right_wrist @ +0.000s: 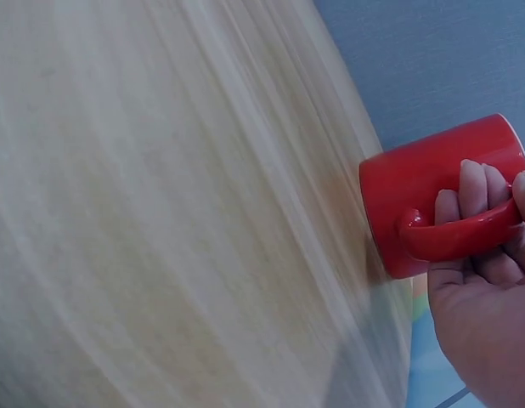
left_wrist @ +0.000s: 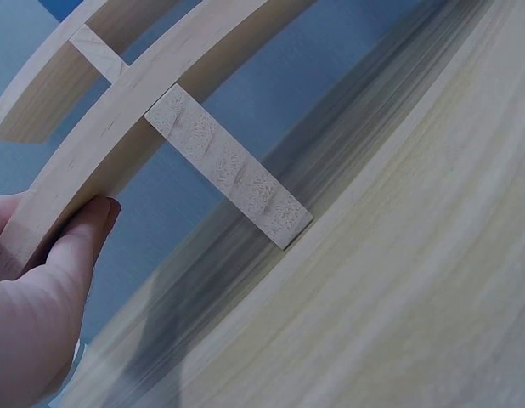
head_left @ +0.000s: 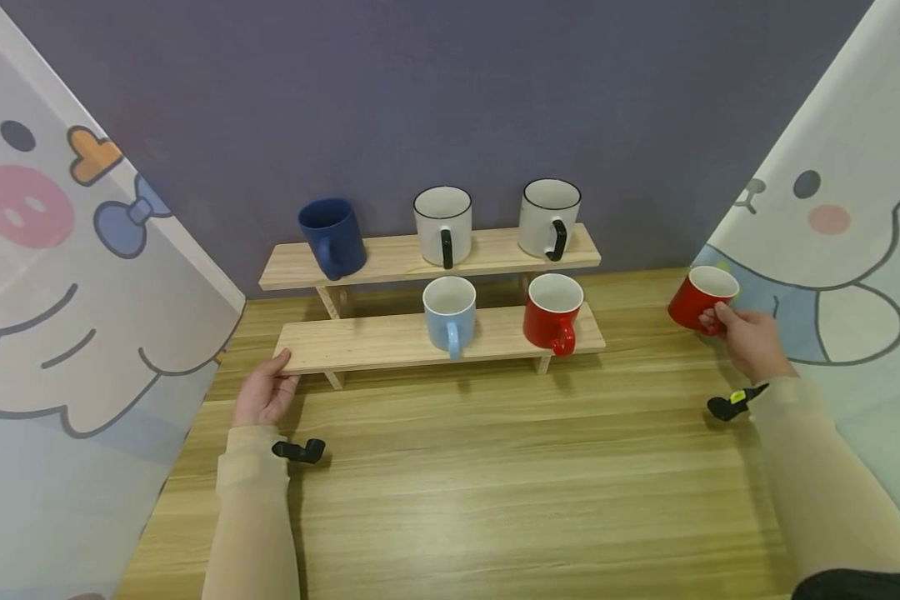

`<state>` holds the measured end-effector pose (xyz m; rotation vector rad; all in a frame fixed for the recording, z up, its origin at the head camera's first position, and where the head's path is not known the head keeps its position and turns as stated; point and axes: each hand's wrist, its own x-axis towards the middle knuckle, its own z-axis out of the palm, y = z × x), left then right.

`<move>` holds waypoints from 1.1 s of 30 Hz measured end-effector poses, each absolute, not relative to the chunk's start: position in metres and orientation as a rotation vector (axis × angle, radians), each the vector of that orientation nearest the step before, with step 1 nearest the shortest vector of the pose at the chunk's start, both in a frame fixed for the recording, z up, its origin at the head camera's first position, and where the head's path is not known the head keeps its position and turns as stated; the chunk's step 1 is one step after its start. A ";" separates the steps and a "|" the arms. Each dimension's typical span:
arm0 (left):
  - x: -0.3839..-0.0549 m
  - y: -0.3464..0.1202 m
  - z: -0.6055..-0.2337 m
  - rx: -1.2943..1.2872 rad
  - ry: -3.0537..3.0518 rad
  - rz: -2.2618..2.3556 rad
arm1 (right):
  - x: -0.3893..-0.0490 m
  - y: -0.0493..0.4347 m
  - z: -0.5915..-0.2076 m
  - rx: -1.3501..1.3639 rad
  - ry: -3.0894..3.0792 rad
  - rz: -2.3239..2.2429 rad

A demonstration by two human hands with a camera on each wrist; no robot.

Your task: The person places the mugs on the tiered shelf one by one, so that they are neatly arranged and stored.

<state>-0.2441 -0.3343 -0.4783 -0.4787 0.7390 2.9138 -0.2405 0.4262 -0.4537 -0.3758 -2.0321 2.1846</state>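
Observation:
At the right, my right hand (head_left: 750,337) holds a red mug (right_wrist: 390,195) by its handle, fingers curled through the loop. Whether that mug touches the table I cannot tell. My left hand (head_left: 267,392) pinches the left end of the lower board of a two-tier wooden shelf (left_wrist: 93,140), thumb beneath the board. On this lower board stand a light blue mug (head_left: 442,312) near the middle and another red mug (head_left: 543,321) toward the right end. The upper board carries a dark blue mug (head_left: 337,237) and two white mugs with black handles, one central (head_left: 431,229), one right (head_left: 536,225).
The shelf stands on a wood-grain table (head_left: 495,483), near a dark grey-blue back wall (head_left: 382,100). Cartoon-printed panels flank it at the left (head_left: 105,350) and right (head_left: 862,275). The right panel is close to the held mug.

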 end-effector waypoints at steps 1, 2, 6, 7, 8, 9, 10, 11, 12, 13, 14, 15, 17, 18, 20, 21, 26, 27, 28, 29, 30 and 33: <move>-0.244 -0.334 -0.478 -0.479 0.753 2.912 | -0.240 0.426 -0.454 -0.379 -2.034 2.177; -0.244 -0.334 -0.478 -0.479 0.765 2.910 | -0.239 0.426 -0.455 -0.380 -2.026 2.177; -0.245 -0.333 -0.478 -0.490 0.791 2.904 | -0.235 0.424 -0.455 -0.367 -1.941 2.234; -0.245 -0.333 -0.478 -0.494 0.797 2.903 | -0.234 0.423 -0.455 -0.361 -1.913 2.252; -0.245 -0.333 -0.478 -0.494 0.799 2.904 | -0.233 0.423 -0.454 -0.356 -1.886 2.274; -0.245 -0.333 -0.478 -0.496 0.792 2.904 | -0.232 0.422 -0.454 -0.347 -1.856 2.296; -0.245 -0.333 -0.478 -0.498 0.788 2.902 | -0.231 0.421 -0.453 -0.337 -1.821 2.323; -0.245 -0.334 -0.477 -0.500 0.780 2.903 | -0.230 0.421 -0.453 -0.326 -1.803 2.341; -0.244 -0.334 -0.477 -0.500 0.785 2.903 | -0.229 0.420 -0.453 -0.311 -1.801 2.349; -0.244 -0.334 -0.477 -0.503 0.776 2.902 | -0.227 0.420 -0.452 -0.288 -1.806 2.355; -0.244 -0.334 -0.477 -0.502 0.779 2.902 | -0.225 0.419 -0.451 -0.260 -1.803 2.373; -0.244 -0.334 -0.476 -0.504 0.771 2.902 | -0.223 0.419 -0.451 -0.224 -1.797 2.390; -0.244 -0.334 -0.476 -0.505 0.764 2.903 | -0.217 0.418 -0.449 -0.148 -1.816 2.412; -0.244 -0.333 -0.476 -0.504 0.772 2.902 | -0.215 0.417 -0.447 -0.102 -1.816 2.427; -0.244 -0.332 -0.476 -0.510 0.777 2.902 | -0.210 0.415 -0.444 -0.016 -1.801 2.459; -0.244 -0.332 -0.476 -0.516 0.777 2.901 | -0.208 0.414 -0.442 0.032 -1.814 2.461; -0.244 -0.332 -0.474 -0.543 0.773 2.894 | -0.199 0.412 -0.435 0.242 -1.914 2.459; -0.244 -0.332 -0.474 -0.543 0.774 2.893 | -0.198 0.412 -0.434 0.284 -1.929 2.469; -0.244 -0.333 -0.474 -0.544 0.772 2.893 | -0.196 0.413 -0.434 0.317 -1.942 2.478; -0.243 -0.333 -0.473 -0.544 0.774 2.892 | -0.194 0.413 -0.433 0.348 -1.960 2.471; -0.243 -0.333 -0.473 -0.546 0.773 2.891 | -0.193 0.413 -0.432 0.386 -1.967 2.478; -0.243 -0.334 -0.474 -0.532 0.767 2.897 | -0.187 0.411 -0.429 0.490 -1.973 2.490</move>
